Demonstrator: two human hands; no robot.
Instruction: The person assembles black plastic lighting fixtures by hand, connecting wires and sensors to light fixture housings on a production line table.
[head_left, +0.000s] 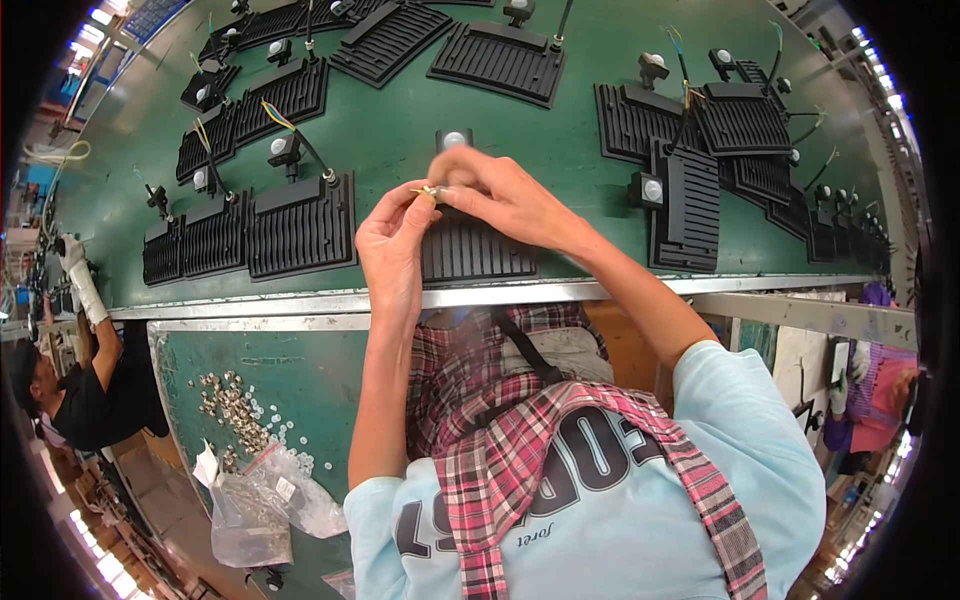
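Observation:
Just over the table's front edge, my two hands meet around a small silvery fitting [434,191] with a short yellowish wire end [417,190] beside it. My left hand [394,232] is closed, thumb and forefinger pinching at the wire end. From the other side my right hand [505,200] grips the fitting with thumb and fingers; its fingertips are blurred by motion. Below them lies a black floodlight [478,250] with a ribbed back and a white-domed sensor [453,140] at its far end. My hands partly hide this light.
More black floodlights stand left [302,227] and right [688,215] on the green table [560,150], with cables sticking up. A lower green bench [330,380] holds loose metal fittings [240,415], white rings [283,425] and plastic bags [250,515]. Co-workers are at far left [95,385] and right [875,390].

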